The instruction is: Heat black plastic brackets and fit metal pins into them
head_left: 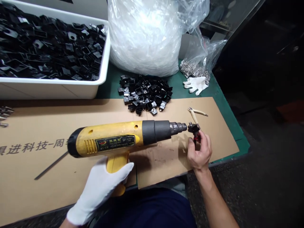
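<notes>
A yellow and black heat gun (118, 137) lies across the middle of the view, its metal nozzle pointing right. Wrapped around its handle is my left hand (102, 180), in a white glove. My bare right hand (200, 150) pinches a small black plastic part (193, 127) just off the nozzle tip, with a small gap between them. A silvery piece sticks up from that part, and something reddish shows between my fingers. Behind this hand lie side cutters (199, 112) with cream handles, partly hidden by the black part and my fingers.
Cardboard (83, 110) covers much of the green table (228, 114). A heap of black plastic parts (144, 93) sits behind the heat gun. Farther back are a white bin (102, 76) of such parts, a large plastic bag (144, 34), a bag of metal pieces (197, 68), a white glove (196, 85). A metal rod (51, 165) lies left.
</notes>
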`<act>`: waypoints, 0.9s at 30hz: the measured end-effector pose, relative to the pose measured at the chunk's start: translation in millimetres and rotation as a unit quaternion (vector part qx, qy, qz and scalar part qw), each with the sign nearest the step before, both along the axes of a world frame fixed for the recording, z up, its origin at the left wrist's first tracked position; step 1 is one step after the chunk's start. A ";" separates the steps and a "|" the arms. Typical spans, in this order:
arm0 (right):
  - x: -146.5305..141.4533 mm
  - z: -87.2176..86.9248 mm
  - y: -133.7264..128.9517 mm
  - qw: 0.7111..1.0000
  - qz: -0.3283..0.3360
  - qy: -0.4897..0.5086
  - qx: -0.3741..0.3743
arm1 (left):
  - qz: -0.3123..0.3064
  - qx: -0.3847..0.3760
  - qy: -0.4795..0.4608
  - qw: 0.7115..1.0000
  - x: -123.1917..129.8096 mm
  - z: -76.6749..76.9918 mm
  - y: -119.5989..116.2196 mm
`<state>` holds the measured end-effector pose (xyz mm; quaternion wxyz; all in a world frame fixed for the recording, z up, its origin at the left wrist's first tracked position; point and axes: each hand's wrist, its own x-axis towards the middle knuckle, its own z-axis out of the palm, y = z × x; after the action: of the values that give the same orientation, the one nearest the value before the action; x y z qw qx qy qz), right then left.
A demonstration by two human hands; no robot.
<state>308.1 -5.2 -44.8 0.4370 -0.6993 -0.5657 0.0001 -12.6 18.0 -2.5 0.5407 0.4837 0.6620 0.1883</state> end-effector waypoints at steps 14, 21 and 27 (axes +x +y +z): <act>1.4 -17.3 0.1 0.958 -0.134 -0.221 0.125 | 0.003 0.051 0.079 0.996 -6.0 -11.4 -4.6; 1.7 -13.3 2.4 0.947 -0.142 -0.252 0.138 | -0.001 0.022 0.066 0.998 -7.0 -8.7 -2.5; 1.6 -11.9 2.5 0.946 -0.147 -0.255 0.137 | 0.008 0.004 0.089 0.996 -7.7 -11.4 -2.3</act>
<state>309.7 -2.7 -56.7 0.3644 -0.6851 -0.5436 -0.3199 -20.2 15.7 -13.9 0.4762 0.4955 0.7105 0.1512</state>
